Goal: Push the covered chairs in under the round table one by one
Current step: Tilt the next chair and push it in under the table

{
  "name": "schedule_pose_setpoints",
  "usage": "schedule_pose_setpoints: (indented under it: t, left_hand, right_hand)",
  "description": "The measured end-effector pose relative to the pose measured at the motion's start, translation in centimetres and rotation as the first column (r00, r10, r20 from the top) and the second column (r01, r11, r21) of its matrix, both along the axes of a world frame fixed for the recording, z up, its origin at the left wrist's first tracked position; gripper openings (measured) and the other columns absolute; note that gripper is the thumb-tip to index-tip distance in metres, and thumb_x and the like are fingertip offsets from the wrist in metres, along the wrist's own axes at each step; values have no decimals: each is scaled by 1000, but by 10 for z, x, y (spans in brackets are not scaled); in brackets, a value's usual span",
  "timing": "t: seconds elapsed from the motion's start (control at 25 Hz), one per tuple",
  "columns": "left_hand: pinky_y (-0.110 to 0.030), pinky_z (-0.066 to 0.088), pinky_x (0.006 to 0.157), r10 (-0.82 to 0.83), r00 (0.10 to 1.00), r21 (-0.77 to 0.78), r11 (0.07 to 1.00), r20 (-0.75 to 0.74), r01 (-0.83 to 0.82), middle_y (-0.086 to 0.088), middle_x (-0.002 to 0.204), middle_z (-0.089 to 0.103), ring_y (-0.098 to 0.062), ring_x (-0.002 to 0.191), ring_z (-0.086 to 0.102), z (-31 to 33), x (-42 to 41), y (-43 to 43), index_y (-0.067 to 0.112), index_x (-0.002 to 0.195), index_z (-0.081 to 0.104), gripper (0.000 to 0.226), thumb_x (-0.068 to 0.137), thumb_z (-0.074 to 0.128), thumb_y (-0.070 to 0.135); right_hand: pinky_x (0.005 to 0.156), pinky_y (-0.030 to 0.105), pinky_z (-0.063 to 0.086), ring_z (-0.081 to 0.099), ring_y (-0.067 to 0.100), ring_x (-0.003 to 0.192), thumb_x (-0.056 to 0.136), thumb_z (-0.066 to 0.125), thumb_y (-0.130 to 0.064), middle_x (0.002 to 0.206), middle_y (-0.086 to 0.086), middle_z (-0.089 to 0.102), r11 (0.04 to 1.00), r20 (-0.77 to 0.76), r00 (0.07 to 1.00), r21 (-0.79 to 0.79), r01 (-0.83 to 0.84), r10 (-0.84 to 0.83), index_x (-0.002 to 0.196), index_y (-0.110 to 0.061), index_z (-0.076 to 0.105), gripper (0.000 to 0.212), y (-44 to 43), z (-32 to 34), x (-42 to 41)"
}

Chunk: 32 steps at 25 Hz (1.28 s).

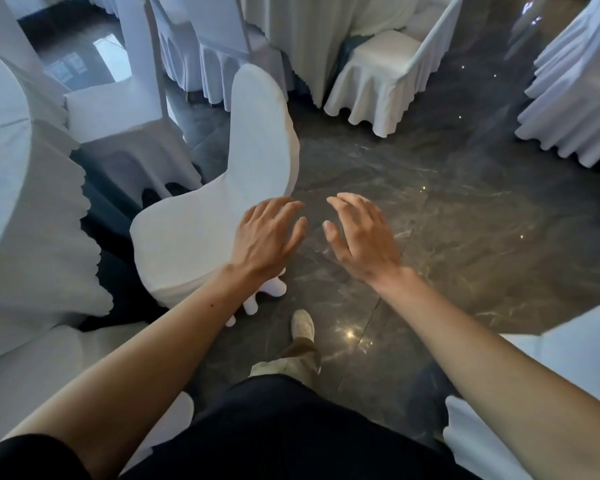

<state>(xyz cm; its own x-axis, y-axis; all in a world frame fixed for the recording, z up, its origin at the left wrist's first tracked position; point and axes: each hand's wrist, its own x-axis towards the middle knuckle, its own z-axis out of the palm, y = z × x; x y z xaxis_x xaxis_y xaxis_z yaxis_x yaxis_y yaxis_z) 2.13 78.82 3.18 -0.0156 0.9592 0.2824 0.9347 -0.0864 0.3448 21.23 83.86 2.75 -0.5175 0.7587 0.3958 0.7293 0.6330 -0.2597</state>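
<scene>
Covered chair [201,233] just off the round table [32,202] edge at left, seat not under the cloth. Second covered chair [125,133] close behind it. Left hand [267,237] splayed wide above the seat edge; right hand [361,237] wide too, empty, over dark marble floor [465,220]. Shoe [302,323] beside the chair's legs.

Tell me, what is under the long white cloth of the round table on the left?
Under the white scalloped tablecloth only dark shadow and grey marble floor show; the cloth hides the table's legs.
</scene>
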Motion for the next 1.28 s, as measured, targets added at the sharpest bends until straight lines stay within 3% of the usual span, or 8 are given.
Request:
schedule_pose_setpoints:
  t: [0.44, 0.6, 0.76, 0.92, 1.08, 1.28]
  left_hand:
    - [-41, 42, 100, 336, 933, -55, 942, 131, -332, -5, 138, 54, -24, 122, 53, -1, -23, 196, 19, 133, 51, 54, 96, 28, 51]
    - [-42, 44, 99, 523, 842, -99, 852, 131, -514, -5, 140, 52, -25, 120, 54, -16, -25, 248, 20, 133, 49, 45, 99, 39, 46]
    - [-41, 46, 91, 697, 712, -103, 717, 88, -689, -8, 135, 54, -26, 114, 57, -22, -5, 288, 14, 132, 50, 42, 98, 44, 40]
    - [-38, 47, 84, 860, 508, -111, 510, 49, -853, -10, 132, 55, -27, 108, 58, -12, 25, 324, 13, 130, 51, 42, 97, 47, 39]
    - [-34, 41, 82, 949, 314, -124, 317, 42, -940, -10, 129, 55, -27, 105, 57, -7, 46, 357, 14, 130, 49, 49, 95, 36, 45]
    - [-41, 44, 88, 981, 191, -122, 194, 38, -973, -9, 128, 56, -29, 108, 55, -17, 44, 389, 13, 132, 48, 56, 95, 30, 51]
  right_hand:
    - [104, 47, 41, 50, 33, 124, 99, 39, -40, 133, 17, 54, 956, 77, 953, -9, -294, 294, 132, -6, 52, 49, 255, 16, -52]
    - [108, 48, 38, 48, 33, 127, 100, 35, -42, 137, 17, 52, 884, 87, 880, -77, -462, 468, 135, -7, 50, 52, 333, 5, -78]
    - [109, 49, 37, 46, 33, 129, 99, 35, -43, 138, 17, 50, 723, 86, 719, -141, -677, 690, 136, -8, 48, 52, 405, -4, -99]
    - [107, 49, 37, 46, 34, 127, 99, 37, -42, 137, 18, 50, 514, 64, 510, -126, -848, 858, 135, -7, 48, 52, 471, 4, -113]
    - [106, 50, 38, 46, 34, 125, 99, 37, -43, 136, 18, 49, 313, 80, 305, -129, -941, 949, 134, -8, 47, 51, 512, 3, -144]
    - [111, 49, 33, 43, 36, 132, 99, 32, -44, 141, 19, 47, 177, 111, 164, -119, -977, 980, 139, -4, 44, 58, 530, -9, -179]
